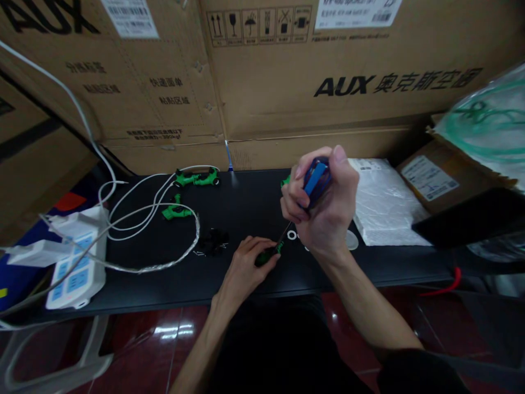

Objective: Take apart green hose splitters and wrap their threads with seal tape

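Note:
My right hand (324,202) is closed around the blue handle of a screwdriver (315,183). Its thin dark shaft slants down to the left and meets a small green plastic part (266,256) at the tabletop. Fingers of my left hand (250,262) grip that green part and cover much of it. Left of my hands lie a little heap of black pieces, perhaps screws (214,241), and a green part (176,208). Farther back are joined green pieces with black wheels (197,177). White rings (291,235) lie beside my right wrist.
A white power strip (77,268) with plugs and looping white cables (143,268) takes up the table's left side. Large cardboard boxes (270,104) stand along the back. A white wrapped packet (389,202) and an open carton (435,169) are on the right.

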Available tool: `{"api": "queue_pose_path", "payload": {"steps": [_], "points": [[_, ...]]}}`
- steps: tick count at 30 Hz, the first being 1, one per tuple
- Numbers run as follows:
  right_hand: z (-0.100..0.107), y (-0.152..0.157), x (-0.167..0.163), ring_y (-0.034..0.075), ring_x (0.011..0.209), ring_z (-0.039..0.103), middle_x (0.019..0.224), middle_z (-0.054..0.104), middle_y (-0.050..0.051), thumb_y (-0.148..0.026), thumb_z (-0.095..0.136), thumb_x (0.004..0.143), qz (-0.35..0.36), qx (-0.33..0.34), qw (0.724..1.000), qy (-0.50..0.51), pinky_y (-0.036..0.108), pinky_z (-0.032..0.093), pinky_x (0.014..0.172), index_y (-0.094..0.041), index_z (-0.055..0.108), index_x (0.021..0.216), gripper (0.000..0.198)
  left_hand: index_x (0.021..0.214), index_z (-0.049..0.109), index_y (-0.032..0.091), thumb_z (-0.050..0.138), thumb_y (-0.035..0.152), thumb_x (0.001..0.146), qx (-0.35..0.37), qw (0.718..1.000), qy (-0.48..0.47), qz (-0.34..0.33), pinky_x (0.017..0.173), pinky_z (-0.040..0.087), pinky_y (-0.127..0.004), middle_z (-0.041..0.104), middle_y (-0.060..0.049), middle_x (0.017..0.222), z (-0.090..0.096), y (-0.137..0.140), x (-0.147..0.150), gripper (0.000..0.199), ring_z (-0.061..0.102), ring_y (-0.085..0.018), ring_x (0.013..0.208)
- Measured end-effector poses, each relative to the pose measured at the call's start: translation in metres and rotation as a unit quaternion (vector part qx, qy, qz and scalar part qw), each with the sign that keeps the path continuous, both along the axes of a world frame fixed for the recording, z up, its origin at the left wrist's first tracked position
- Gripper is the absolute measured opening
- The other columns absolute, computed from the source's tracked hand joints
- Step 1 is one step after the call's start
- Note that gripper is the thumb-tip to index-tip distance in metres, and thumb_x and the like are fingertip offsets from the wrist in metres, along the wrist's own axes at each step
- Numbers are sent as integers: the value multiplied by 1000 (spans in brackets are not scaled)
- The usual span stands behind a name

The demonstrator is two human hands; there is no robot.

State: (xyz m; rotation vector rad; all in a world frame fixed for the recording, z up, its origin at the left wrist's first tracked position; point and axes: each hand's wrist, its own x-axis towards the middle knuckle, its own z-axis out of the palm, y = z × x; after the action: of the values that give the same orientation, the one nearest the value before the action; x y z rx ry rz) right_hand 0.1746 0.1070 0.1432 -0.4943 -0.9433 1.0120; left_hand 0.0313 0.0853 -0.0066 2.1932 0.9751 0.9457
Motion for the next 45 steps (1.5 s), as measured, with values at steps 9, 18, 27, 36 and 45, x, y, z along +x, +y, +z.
{"api": "queue_pose_path", "payload": {"steps": [9, 18, 27, 36, 45], "points": [[1, -21, -4, 11, 48, 46, 61, 54, -6, -37, 58, 101, 44, 29, 996, -73, 24, 43, 48, -25, 56, 97, 13, 103, 72, 23, 74, 25, 93, -2, 1000, -4, -4, 97, 56, -46, 79, -4, 108, 2, 0, -2, 10, 73, -24, 101], [11, 4, 16, 11, 52, 51, 64, 56, -4, -39, 53, 103, 188, 2, 975, -115, 23, 45, 50, -22, 60, 91, 22, 107, 72, 24, 76, 25, 93, -15, 1000, 1, -6, 107, 50, -50, 79, -4, 110, 2, 0, -1, 15, 74, -23, 103], [2, -7, -8, 4, 42, 27, 57, 39, -8, -37, 62, 99, 57, 4, 997, -43, 16, 23, 37, -21, 55, 77, 28, 102, 72, 23, 74, 27, 94, -36, 999, -12, 5, 97, 56, -45, 76, -6, 110, -1, 3, -5, 10, 72, -24, 105], [6, 20, 9, 5, 45, 38, 67, 51, -9, -38, 61, 99, 311, 38, 947, -65, 15, 34, 40, -25, 47, 95, 20, 101, 70, 25, 73, 25, 94, -39, 999, 7, 18, 103, 51, -51, 75, -4, 105, 0, 2, -4, 8, 70, -25, 103], [1, -3, -15, 5, 47, 34, 64, 48, -5, -28, 53, 102, 165, 49, 985, 17, 16, 24, 41, -17, 62, 84, 23, 106, 67, 22, 68, 22, 95, -34, 999, 26, 23, 99, 52, -48, 72, -7, 109, -4, -3, -5, 11, 66, -28, 108]]}}
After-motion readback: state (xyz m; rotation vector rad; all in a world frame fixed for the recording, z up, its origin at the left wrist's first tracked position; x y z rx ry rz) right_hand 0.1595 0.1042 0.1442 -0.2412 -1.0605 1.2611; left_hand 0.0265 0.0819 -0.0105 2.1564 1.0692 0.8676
